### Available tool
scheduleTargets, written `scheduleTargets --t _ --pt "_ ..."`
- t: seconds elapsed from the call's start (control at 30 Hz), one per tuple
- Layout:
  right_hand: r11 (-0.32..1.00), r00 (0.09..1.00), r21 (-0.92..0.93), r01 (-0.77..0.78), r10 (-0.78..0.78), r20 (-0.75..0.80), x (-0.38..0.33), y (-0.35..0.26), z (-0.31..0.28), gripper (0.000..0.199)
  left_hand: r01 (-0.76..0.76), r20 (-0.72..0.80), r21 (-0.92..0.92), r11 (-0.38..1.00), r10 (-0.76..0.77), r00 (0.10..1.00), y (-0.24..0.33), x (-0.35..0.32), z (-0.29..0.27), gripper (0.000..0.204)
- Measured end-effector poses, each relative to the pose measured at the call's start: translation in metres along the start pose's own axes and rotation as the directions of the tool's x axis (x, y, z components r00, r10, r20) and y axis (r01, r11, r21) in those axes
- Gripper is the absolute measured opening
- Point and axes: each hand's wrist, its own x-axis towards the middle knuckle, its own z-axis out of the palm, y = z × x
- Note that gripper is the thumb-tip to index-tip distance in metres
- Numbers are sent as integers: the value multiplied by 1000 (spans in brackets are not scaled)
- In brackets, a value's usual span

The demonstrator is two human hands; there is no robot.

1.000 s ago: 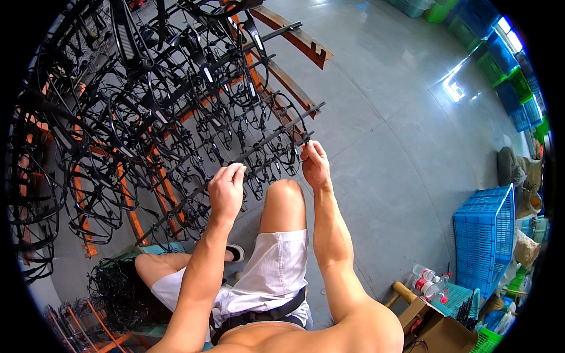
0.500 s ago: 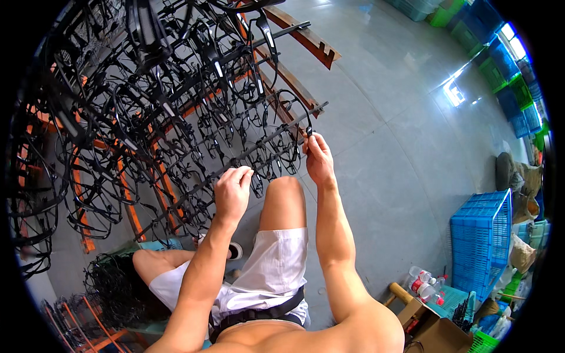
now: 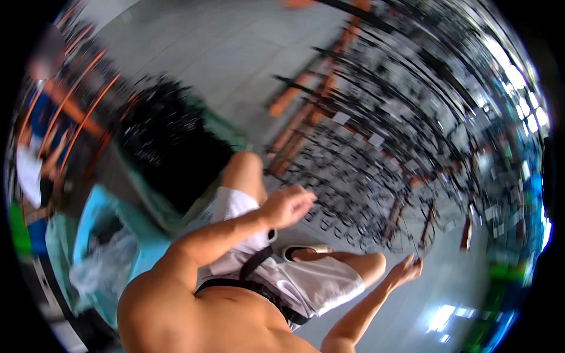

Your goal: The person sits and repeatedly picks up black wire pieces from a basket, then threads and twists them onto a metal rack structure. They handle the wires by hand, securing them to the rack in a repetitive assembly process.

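Observation:
Near the middle, my left hand [image 3: 288, 207] is raised in front of the rack with its fingers curled together; blur hides whether anything is in them. My right hand [image 3: 405, 272] is stretched out to the right, at the rack's lower edge, its fingers pinched. A thin black looped piece [image 3: 415, 240] runs down to those fingertips. Beyond both hands, several rows of similar black looped pieces [image 3: 335, 194] hang from dark rods on the orange rack [image 3: 294, 132]. The whole picture is smeared by motion.
A green crate [image 3: 138, 185] heaped with black pieces [image 3: 170, 129] stands at left, beside a light-blue crate [image 3: 88, 217] holding clear plastic bags [image 3: 105, 262]. Another person [image 3: 29, 170] is at the far left by more orange racks [image 3: 76, 112]. Grey floor [image 3: 235, 44] stretches beyond.
My view has swung left, so the rack now lies to the right and the filled crates show. My hands have moved apart, the right one lower and farther right.

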Motion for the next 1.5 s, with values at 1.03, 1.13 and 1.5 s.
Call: scheduleTargets --t 1.03,1.13,1.5 --pt "294 -329 -175 -940 -635 700 -333 -507 123 35 782 209 -597 179 -906 367 -170 -63 -295 27" --pt "511 -257 130 -850 -616 744 -323 -487 135 22 651 203 -759 21 -942 268 -155 -90 -273 26" --pt "800 304 559 217 -600 740 -316 -481 108 63 -18 -192 -981 193 -950 246 -103 -132 -252 19"
